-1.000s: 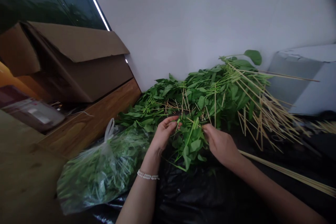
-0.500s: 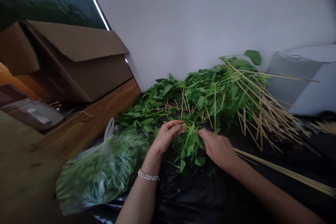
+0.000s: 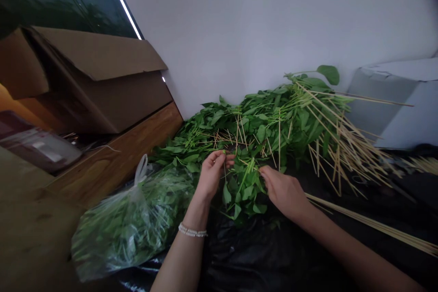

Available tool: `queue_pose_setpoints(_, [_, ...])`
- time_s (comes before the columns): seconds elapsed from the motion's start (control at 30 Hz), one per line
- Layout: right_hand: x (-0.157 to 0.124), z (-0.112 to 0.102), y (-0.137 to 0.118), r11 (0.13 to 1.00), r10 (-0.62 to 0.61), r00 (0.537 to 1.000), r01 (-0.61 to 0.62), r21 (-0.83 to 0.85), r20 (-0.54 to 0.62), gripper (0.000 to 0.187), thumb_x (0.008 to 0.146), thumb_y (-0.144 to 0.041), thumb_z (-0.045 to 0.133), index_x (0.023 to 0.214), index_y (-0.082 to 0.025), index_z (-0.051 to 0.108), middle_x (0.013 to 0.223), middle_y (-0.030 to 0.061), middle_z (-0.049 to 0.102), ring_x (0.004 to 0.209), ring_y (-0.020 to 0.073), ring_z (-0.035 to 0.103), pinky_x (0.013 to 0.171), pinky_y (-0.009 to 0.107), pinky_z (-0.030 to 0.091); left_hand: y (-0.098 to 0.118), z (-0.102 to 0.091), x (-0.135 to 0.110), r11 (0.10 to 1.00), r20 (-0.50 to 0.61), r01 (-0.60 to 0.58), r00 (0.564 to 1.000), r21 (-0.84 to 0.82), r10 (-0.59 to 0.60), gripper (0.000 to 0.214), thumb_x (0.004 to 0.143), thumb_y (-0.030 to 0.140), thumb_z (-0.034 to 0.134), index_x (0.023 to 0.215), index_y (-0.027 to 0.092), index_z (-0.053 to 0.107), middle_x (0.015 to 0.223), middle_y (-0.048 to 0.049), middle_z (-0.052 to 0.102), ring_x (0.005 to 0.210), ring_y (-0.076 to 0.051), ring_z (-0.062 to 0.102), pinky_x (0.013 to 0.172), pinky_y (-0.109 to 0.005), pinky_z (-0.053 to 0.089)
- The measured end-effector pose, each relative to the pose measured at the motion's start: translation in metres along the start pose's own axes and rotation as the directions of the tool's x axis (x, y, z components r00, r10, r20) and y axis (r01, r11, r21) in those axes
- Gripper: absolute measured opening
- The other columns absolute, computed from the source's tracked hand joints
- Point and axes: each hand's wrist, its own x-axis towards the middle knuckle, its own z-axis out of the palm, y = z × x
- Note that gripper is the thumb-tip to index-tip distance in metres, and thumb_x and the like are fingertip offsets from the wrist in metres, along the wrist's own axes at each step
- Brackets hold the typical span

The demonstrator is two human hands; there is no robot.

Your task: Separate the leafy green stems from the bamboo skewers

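My left hand (image 3: 212, 171), with a white beaded bracelet (image 3: 192, 231) on its wrist, pinches a leaf stem between thumb and fingertips; a green leaf (image 3: 226, 194) hangs below it. My right hand (image 3: 283, 190) is closed at the right end of a thin bamboo skewer, mostly hidden by its fingers and the greens. Between the hands, a small bunch of green leaves (image 3: 248, 190) hangs by its pale stems from the skewer. Just behind lies a long heap of leafy greens (image 3: 265, 118) with skewers through its stems.
A clear plastic bag (image 3: 133, 219) full of greens sits at left on black plastic sheeting (image 3: 246, 255). Loose bamboo skewers (image 3: 372, 223) lie at right. An open cardboard box (image 3: 112, 96) stands at back left, and a white box (image 3: 386, 100) by the wall (image 3: 273, 23).
My left hand has moved left and slightly up, away from the skewer, with a leaf stem in its fingers. My right hand has stayed nearly in place.
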Motion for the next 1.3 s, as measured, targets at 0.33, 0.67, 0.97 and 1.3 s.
queue_pose_setpoints(0.33, [-0.001, 0.001, -0.001, 1.000, -0.026, 1.000, 0.026, -0.006, 0.009, 0.021, 0.095, -0.020, 0.035, 0.097, -0.021, 0.056, 0.083, -0.0004, 0.068, 0.069, 0.0143, 0.065, 0.057, 0.025, 0.033, -0.003, 0.002, -0.002, 0.921, 0.139, 0.297, 0.953, -0.252, -0.269, 0.032, 0.062, 0.023, 0.083, 0.090, 0.011, 0.074, 0.079, -0.0049, 0.071, 0.065, -0.007, 0.060, 0.062, -0.016, 0.048])
queue_pose_setpoints(0.67, [-0.002, 0.005, 0.000, 1.000, -0.028, 1.000, 0.028, -0.006, 0.003, 0.021, 0.095, -0.021, 0.037, 0.097, -0.021, 0.058, 0.085, -0.0004, 0.068, 0.070, 0.0146, 0.066, 0.058, 0.026, 0.034, -0.002, 0.004, -0.002, 0.924, 0.133, 0.295, 0.954, -0.242, -0.270, 0.030, 0.061, 0.022, 0.084, 0.086, 0.009, 0.075, 0.075, -0.0051, 0.070, 0.063, -0.007, 0.059, 0.061, -0.018, 0.045])
queue_pose_setpoints(0.97, [-0.002, 0.007, 0.002, 0.999, -0.029, 0.999, 0.030, -0.023, 0.021, 0.024, 0.095, -0.020, 0.036, 0.102, -0.021, 0.059, 0.092, 0.0017, 0.070, 0.075, 0.0158, 0.066, 0.059, 0.026, 0.036, -0.002, 0.006, -0.003, 0.945, 0.108, 0.272, 0.961, -0.184, -0.256, 0.029, 0.058, 0.024, 0.085, 0.082, 0.010, 0.075, 0.074, -0.0047, 0.071, 0.062, -0.007, 0.058, 0.064, -0.019, 0.046])
queue_pose_setpoints(1.3, [-0.003, 0.011, 0.004, 0.997, -0.030, 0.999, 0.031, -0.071, 0.026, 0.023, 0.094, -0.018, 0.037, 0.099, -0.021, 0.060, 0.084, 0.0011, 0.069, 0.070, 0.0151, 0.065, 0.057, 0.025, 0.034, -0.013, 0.006, -0.002, 0.974, 0.124, 0.226, 0.967, -0.030, -0.220, 0.028, 0.061, 0.031, 0.084, 0.078, 0.011, 0.075, 0.070, -0.0035, 0.070, 0.062, -0.007, 0.058, 0.066, -0.019, 0.045])
